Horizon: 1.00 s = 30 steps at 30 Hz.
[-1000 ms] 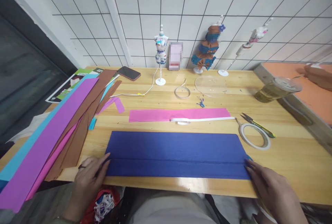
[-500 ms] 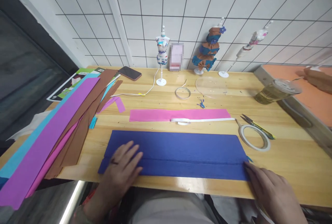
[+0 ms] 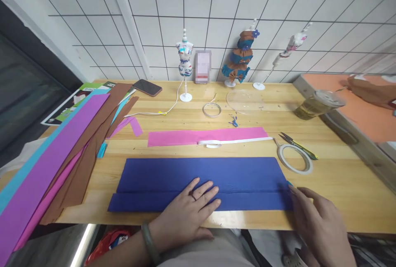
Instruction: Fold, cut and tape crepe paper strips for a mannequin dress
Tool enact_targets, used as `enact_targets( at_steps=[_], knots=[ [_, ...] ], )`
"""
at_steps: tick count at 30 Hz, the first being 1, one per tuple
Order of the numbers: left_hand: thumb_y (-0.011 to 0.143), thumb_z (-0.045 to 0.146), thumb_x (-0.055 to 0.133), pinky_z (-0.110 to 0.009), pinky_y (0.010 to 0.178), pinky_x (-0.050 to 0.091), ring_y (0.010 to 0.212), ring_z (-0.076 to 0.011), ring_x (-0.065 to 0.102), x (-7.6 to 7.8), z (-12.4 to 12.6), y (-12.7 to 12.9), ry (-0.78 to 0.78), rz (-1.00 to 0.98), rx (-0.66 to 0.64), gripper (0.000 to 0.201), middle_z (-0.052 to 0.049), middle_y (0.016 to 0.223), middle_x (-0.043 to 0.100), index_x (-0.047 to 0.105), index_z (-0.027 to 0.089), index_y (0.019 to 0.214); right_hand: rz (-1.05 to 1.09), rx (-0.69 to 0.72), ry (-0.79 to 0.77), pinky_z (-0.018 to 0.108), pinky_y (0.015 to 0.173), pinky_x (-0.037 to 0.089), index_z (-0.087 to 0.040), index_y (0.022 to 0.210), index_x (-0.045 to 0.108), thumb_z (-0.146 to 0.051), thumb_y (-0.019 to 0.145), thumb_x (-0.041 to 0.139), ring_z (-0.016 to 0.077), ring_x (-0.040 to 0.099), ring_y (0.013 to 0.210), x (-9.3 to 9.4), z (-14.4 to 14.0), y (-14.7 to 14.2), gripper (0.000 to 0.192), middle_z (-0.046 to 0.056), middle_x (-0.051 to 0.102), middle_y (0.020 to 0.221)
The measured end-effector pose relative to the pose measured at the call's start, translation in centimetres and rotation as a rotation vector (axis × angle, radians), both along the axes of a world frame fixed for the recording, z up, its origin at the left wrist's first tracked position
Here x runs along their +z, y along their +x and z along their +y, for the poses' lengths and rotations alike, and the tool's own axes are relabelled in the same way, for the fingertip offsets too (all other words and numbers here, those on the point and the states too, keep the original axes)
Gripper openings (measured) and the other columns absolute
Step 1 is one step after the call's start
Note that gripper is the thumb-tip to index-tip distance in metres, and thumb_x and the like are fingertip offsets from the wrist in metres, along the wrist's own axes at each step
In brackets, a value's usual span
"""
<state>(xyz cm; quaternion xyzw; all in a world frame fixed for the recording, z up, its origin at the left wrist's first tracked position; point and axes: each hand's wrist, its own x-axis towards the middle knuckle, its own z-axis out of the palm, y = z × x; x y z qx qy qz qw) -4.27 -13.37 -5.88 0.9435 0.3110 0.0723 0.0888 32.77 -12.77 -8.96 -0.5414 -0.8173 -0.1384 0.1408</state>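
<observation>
A wide sheet of dark blue crepe paper [image 3: 198,172] lies along the table's front edge, with a lengthwise fold along its near side. My left hand [image 3: 198,205] rests flat on the middle of that fold, fingers spread. At the sheet's right end, my right hand [image 3: 318,213] has its thumb and fingers closed at the edge. A small teal bit [image 3: 290,183] shows just above those fingertips. Beyond the blue sheet lies a pink paper strip [image 3: 173,136] with a white tape strip [image 3: 238,141] along it.
Right of the sheet are a tape roll [image 3: 295,159] and thread snips [image 3: 298,145]. A drink cup [image 3: 318,104] stands farther right. Coloured paper strips [image 3: 62,147] cover the left side. Small dress forms [image 3: 185,59], one dressed [image 3: 238,59], and a phone [image 3: 147,87] are at the back.
My left hand has slid right along the fold, from the left part of the blue paper to its middle. My right hand stays at the right end. The view has shifted slightly.
</observation>
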Motion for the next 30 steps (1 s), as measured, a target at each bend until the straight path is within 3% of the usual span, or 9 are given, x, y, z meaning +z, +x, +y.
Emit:
enact_targets(
  at_steps=[3, 7, 11, 15, 24, 30],
  knots=[
    [0.088, 0.058, 0.03, -0.042, 0.111, 0.009, 0.135, -0.0227, 0.022, -0.1, -0.1, -0.1, -0.003, 0.008, -0.002, 0.062, -0.006, 0.143, 0.035, 0.037, 0.019, 0.135, 0.074, 0.17, 0.044, 0.045, 0.085, 0.044, -0.017, 0.127, 0.043, -0.022, 0.085, 0.044, 0.0284, 0.052, 0.108, 1.2, -0.8, -4.3, 0.042, 0.017, 0.053, 0.118],
    [0.087, 0.058, 0.031, -0.043, 0.111, 0.011, 0.135, -0.0231, 0.022, -0.1, -0.1, 0.0, 0.002, 0.011, 0.004, 0.062, -0.007, 0.143, 0.035, 0.037, 0.019, 0.135, -0.07, 0.519, -0.069, 0.046, 0.105, 0.025, -0.013, 0.126, 0.046, -0.024, 0.082, 0.053, 0.0269, 0.037, 0.126, 1.5, -2.0, -10.7, 0.046, 0.012, 0.05, 0.131],
    [0.088, 0.056, 0.032, -0.043, 0.111, 0.011, 0.135, -0.023, 0.022, 0.0, -0.3, 0.1, 0.017, 0.029, 0.012, 0.06, -0.006, 0.143, 0.035, 0.036, 0.019, 0.135, -0.15, 0.521, -0.095, 0.045, 0.109, 0.015, -0.013, 0.128, 0.046, -0.033, 0.083, 0.051, 0.0257, 0.031, 0.13, 0.4, -2.6, -12.7, 0.05, 0.01, 0.044, 0.137],
    [0.09, 0.054, 0.03, -0.042, 0.111, 0.009, 0.135, -0.0221, 0.022, 0.1, -0.5, 0.0, 0.031, 0.055, 0.022, 0.058, -0.005, 0.143, 0.034, 0.036, 0.019, 0.136, -0.179, 0.441, -0.112, 0.043, 0.109, 0.016, -0.014, 0.13, 0.045, -0.035, 0.083, 0.051, 0.0245, 0.029, 0.132, -0.2, -2.8, -10.5, 0.052, 0.01, 0.041, 0.139],
    [0.09, 0.054, 0.031, -0.041, 0.111, 0.01, 0.135, -0.0202, 0.022, -0.7, -1.7, -2.9, 0.105, 0.116, 0.103, 0.06, -0.005, 0.143, 0.034, 0.035, 0.017, 0.136, -0.106, 0.292, -0.151, 0.048, 0.105, 0.027, -0.012, 0.141, 0.024, -0.041, 0.084, 0.047, 0.0296, 0.035, 0.128, -1.6, -2.3, -1.2, 0.068, 0.016, 0.038, 0.14],
    [0.089, 0.05, 0.037, -0.042, 0.112, 0.007, 0.134, -0.0214, 0.024, -1.4, -3.6, -6.8, 0.195, 0.19, 0.188, 0.056, -0.006, 0.143, 0.034, 0.039, 0.016, 0.134, -0.108, 0.298, -0.127, 0.051, 0.102, 0.031, -0.01, 0.142, 0.022, -0.043, 0.085, 0.046, 0.0334, 0.038, 0.125, -1.6, -2.3, -0.1, 0.07, 0.019, 0.034, 0.141]
  ],
)
